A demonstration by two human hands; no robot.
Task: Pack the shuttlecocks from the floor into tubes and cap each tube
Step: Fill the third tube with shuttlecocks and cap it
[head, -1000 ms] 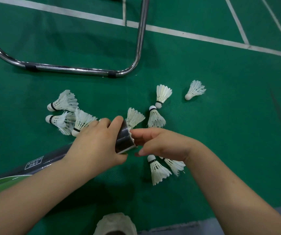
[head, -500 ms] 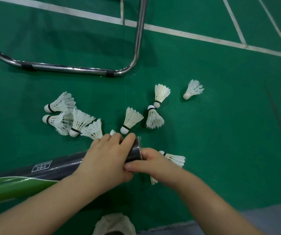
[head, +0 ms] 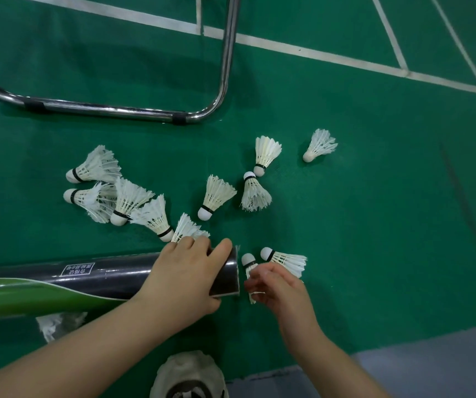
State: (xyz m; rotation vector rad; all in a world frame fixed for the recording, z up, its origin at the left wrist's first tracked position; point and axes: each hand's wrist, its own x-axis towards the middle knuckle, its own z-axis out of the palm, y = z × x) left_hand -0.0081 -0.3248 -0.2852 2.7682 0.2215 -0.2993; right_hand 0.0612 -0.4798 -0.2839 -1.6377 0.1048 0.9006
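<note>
A black and green tube [head: 107, 275] lies on the green floor, its open end pointing right. My left hand [head: 185, 275] grips the tube near that mouth. Just right of the mouth, my right hand [head: 274, 284] closes its fingers on a shuttlecock [head: 249, 261] whose white cork points up and left. A second shuttlecock [head: 287, 258] lies right beside it, touching my fingers. Several more white shuttlecocks are scattered above: a cluster at the left [head: 116, 196], one in the middle [head: 216, 196], a pair [head: 259, 173], and one alone [head: 318, 145].
A chrome tubular frame [head: 116, 109] rests on the floor behind the shuttlecocks. White court lines [head: 317, 54] cross the far floor. A pale shoe toe [head: 191, 374] shows at the bottom edge, and a grey floor strip [head: 432, 366] lies bottom right.
The tube has come down from tilted in my left hand to lying flat. My right hand has left the tube's mouth and closed on a shuttlecock beside it.
</note>
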